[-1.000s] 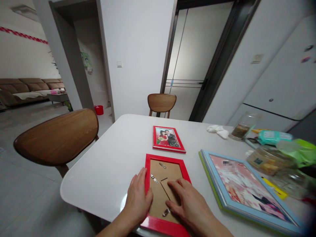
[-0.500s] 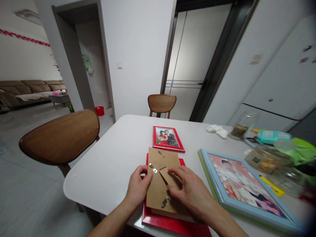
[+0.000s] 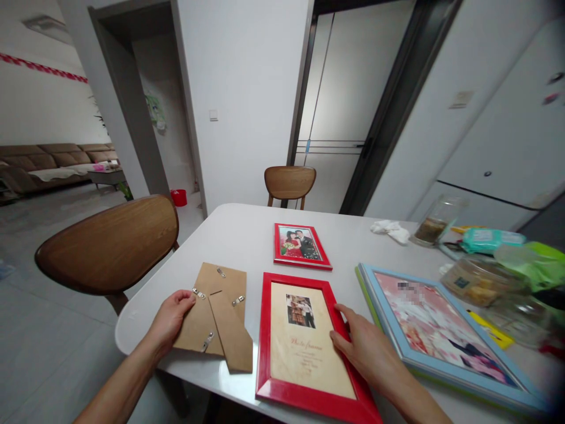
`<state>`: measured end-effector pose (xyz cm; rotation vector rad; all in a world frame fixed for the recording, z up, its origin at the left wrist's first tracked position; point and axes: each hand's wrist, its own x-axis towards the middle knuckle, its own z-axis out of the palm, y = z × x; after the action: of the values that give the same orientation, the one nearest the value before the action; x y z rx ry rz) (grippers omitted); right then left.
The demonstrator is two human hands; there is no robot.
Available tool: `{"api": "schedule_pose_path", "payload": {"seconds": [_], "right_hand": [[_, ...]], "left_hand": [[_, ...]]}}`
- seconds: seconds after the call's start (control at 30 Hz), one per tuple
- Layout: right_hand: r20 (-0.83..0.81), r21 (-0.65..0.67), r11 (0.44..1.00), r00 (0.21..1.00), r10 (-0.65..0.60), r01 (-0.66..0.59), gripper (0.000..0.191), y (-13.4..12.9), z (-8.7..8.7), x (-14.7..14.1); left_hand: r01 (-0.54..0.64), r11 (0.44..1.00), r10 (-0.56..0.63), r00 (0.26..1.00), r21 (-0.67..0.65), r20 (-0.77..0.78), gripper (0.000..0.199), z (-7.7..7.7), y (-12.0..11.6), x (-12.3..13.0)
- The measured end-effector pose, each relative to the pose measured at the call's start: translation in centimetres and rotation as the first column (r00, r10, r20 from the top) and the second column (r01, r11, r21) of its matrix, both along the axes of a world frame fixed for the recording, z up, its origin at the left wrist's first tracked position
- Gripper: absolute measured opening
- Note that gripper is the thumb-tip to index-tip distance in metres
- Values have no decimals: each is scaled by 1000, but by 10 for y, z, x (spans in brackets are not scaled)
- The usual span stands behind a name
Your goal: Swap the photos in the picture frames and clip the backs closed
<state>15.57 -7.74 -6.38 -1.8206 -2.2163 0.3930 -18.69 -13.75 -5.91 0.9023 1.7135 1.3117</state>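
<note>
1. Since the earlier frame, backing board (image 3: 192,327) has moved off red frame (image 3: 263,335) to the desk (image 3: 242,238) on its left.
2. Left hand (image 3: 172,315): grip pinched on the board's left edge.
3. Right hand (image 3: 359,338): thumb and index apart, touching the frame's right side; cannot tell if clamped.
4. Red frame holds a printed sheet (image 3: 286,368), face up; long axis runs away from the person.
5. Board: clips up, far end leaning right, strut (image 3: 232,333) pointing near-right.
6. Farther right: jar (image 3: 446,212), brown contents; clear tub (image 3: 459,274), yellowish pieces.
</note>
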Motion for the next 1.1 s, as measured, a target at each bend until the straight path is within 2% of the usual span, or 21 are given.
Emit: {"api": "schedule_pose_path", "payload": {"seconds": [0.1, 0.2, 0.27, 0.33, 0.4, 0.47, 0.53, 0.6, 0.67, 0.73, 0.8, 0.87, 0.93, 1.0, 1.07, 1.1], "right_hand": [[-34, -22, 999, 999, -29, 28, 52, 3, 2, -3], [-211, -99, 990, 971, -115, 96, 55, 5, 8, -3], [-441, -241, 963, 870, -222, 124, 59, 2, 14, -3], [-668, -429, 901, 651, -360, 57, 64, -3, 21, -2], [-779, -548, 833, 407, -476, -74, 68, -8, 27, -2], [-814, -572, 800, 241, -528, -179, 71, -12, 31, -3], [-837, -547, 808, 157, -524, -221, 73, -14, 35, -5], [-858, -513, 830, 135, -495, -218, 74, -15, 39, -8], [-874, -485, 853, 149, -463, -192, 76, -16, 42, -12], [-881, -466, 869, 181, -438, -165, 78, -15, 43, -14], [-880, -447, 883, 245, -406, -141, 78, -13, 41, -12], [-856, -425, 901, 361, -370, -87, 78, -9, 36, -8], [-794, -377, 926, 517, -320, -6, 75, -3, 30, -3], [-667, -294, 953, 698, -262, 76, 67, 4, 23, 3], [-479, -176, 975, 853, -208, 139, 60, 10, 16, 6], [-384, -116, 980, 903, -192, 160, 57, 13, 13, 7]], "left_hand": [[9, 1000, -10, 994, -13, -104, 25, -9, 4, -6], [30, 1000, -29, 971, 3, -237, 25, -11, 11, -14], [9, 999, 5, 942, 40, -335, 31, -7, 15, -16], [-16, 995, 54, 909, 95, -413, 39, 0, 17, -7], [25, 988, 51, 884, 156, -465, 42, 9, 15, 20], [219, 952, -80, 851, 213, -519, 41, 19, 9, 63], [413, 886, -256, 817, 213, -518, 50, 28, 0, 114], [567, 794, -401, 761, 221, -510, 67, 33, -8, 161], [656, 723, -468, 696, 217, -545, 73, 34, -12, 194], [689, 686, -457, 657, 233, -599, 73, 32, -11, 210], [690, 674, -403, 642, 263, -653, 71, 33, -9, 211], [665, 678, -331, 657, 314, -678, 70, 38, -7, 200], [594, 715, -250, 709, 367, -660, 66, 47, -6, 183], [468, 799, -164, 773, 377, -612, 58, 53, -7, 162], [337, 883, -106, 821, 327, -561, 50, 52, -7, 138], [286, 911, -93, 844, 296, -528, 47, 48, -7, 126]]}}
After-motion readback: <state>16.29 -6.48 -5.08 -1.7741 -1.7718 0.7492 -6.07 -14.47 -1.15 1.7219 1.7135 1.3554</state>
